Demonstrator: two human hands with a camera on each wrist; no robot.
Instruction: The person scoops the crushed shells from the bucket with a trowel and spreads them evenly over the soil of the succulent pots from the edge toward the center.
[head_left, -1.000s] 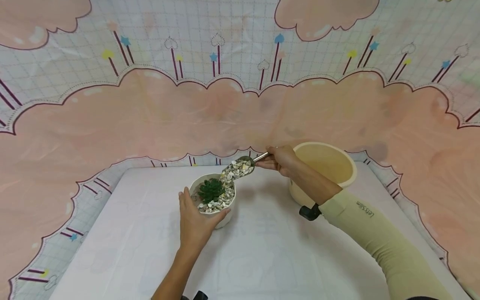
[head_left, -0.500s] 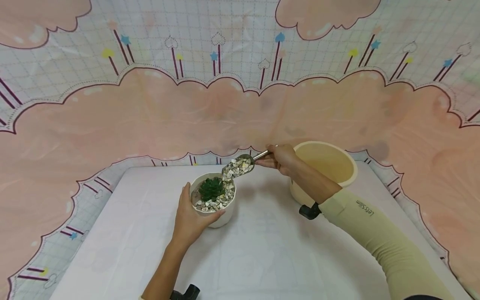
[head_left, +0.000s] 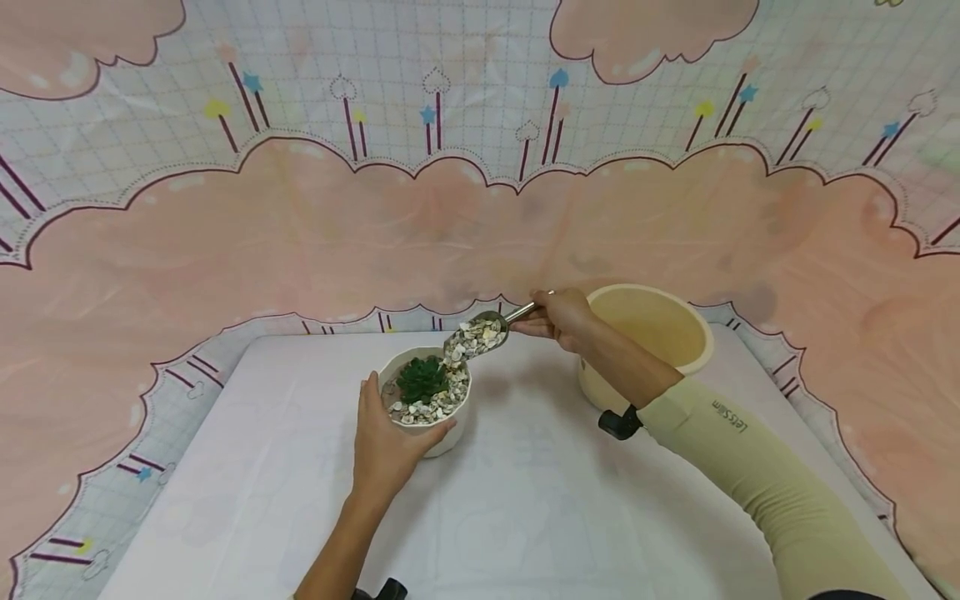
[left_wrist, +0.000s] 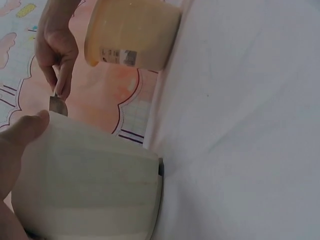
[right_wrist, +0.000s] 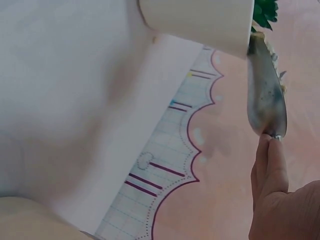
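Note:
In the head view, a white plant pot (head_left: 453,440) holds a green succulent (head_left: 422,379) with pale pebbles (head_left: 427,409) around its front and right side. My left hand (head_left: 393,450) holds the pot from the left, thumb across the front and fingers along the far left side. A metal scoop (right_wrist: 266,95) heaped with pebbles tilts down over the pot's right rim. My right hand (head_left: 567,320) pinches its handle. Pebbles in the scoop (head_left: 480,336) meet those at the rim. The left wrist view shows the pot's side wall (left_wrist: 100,170) and the thumb near its rim.
A cream bucket (head_left: 596,392) stands on the white table (head_left: 540,508) at the right, partly behind my right forearm. It also shows in the left wrist view, with a label (left_wrist: 120,56) on its side. A patterned cloth (head_left: 420,233) hangs behind the table.
My left hand has shifted slightly against the pot, left and then back a little. The scoop stays nearly still at the rim. Pebbles cover the pot's front right much as before.

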